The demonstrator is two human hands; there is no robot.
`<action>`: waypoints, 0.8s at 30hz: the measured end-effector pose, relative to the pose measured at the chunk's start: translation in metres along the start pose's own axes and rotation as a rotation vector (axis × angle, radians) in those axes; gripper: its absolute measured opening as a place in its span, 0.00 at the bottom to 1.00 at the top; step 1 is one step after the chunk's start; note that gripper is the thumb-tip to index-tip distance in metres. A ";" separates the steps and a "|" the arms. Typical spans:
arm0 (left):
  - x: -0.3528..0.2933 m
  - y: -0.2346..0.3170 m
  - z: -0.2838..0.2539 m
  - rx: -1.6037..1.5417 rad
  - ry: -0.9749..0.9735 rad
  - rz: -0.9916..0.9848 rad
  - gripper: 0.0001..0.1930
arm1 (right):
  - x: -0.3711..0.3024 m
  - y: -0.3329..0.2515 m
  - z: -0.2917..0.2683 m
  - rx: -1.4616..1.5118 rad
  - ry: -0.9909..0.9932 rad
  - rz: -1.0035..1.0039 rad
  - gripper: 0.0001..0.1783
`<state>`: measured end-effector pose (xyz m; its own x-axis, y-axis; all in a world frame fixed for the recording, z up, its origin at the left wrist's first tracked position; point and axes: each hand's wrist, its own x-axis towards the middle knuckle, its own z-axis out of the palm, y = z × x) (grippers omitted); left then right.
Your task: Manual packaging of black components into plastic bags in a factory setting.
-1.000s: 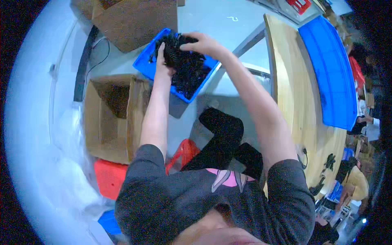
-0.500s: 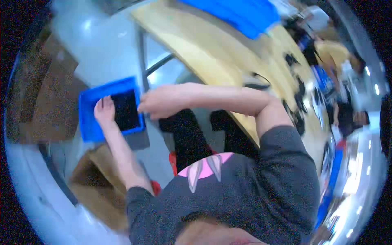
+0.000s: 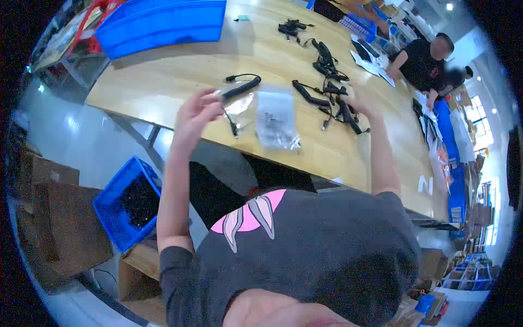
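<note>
My left hand (image 3: 197, 115) is over the near edge of the wooden table (image 3: 163, 92), open, with its fingers apart and curved. Its fingertips are at the end of a black coiled cable (image 3: 243, 88); whether they touch it I cannot tell. Just right of that cable lies a clear plastic bag (image 3: 276, 120) with dark print. My right hand (image 3: 364, 102) reaches over the table, slightly blurred, with its fingers spread beside several black coiled cables (image 3: 344, 111). Another coiled cable (image 3: 310, 94) lies to the left of them.
A blue bin (image 3: 163, 27) stands on the table's far left. On the floor at left are a blue crate (image 3: 111, 220) holding dark things and cardboard boxes (image 3: 68, 223). More cables (image 3: 325, 60) lie farther back. People (image 3: 419, 65) work at the far right.
Both hands have moved from the blue floor crate up to the table, now apart on either side of the plastic bag. My view has turned toward the table.
</note>
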<state>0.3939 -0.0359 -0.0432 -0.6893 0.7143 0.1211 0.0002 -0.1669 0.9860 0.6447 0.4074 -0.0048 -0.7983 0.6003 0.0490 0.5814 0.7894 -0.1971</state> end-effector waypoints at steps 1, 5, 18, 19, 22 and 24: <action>0.022 -0.013 0.021 0.021 -0.143 0.022 0.26 | -0.004 0.040 0.000 0.009 -0.012 0.126 0.48; 0.075 -0.023 0.119 0.525 -0.366 0.079 0.36 | -0.010 0.085 0.010 0.124 -0.139 0.043 0.62; 0.227 -0.134 0.282 1.423 -0.591 0.251 0.41 | 0.037 0.041 0.054 -0.048 -0.049 0.070 0.30; 0.225 -0.133 0.289 1.343 -0.595 0.159 0.36 | 0.040 0.060 0.069 -0.005 -0.023 0.058 0.29; 0.221 -0.118 0.298 1.065 -0.498 -0.105 0.24 | 0.047 0.083 0.073 0.177 -0.046 0.074 0.32; 0.225 -0.118 0.290 0.862 -0.372 -0.260 0.17 | 0.055 0.068 0.055 0.312 -0.093 0.084 0.36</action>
<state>0.4491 0.3419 -0.0990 -0.4701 0.8522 -0.2298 0.5124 0.4755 0.7151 0.6317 0.4873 -0.0699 -0.7690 0.6357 -0.0665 0.5809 0.6517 -0.4878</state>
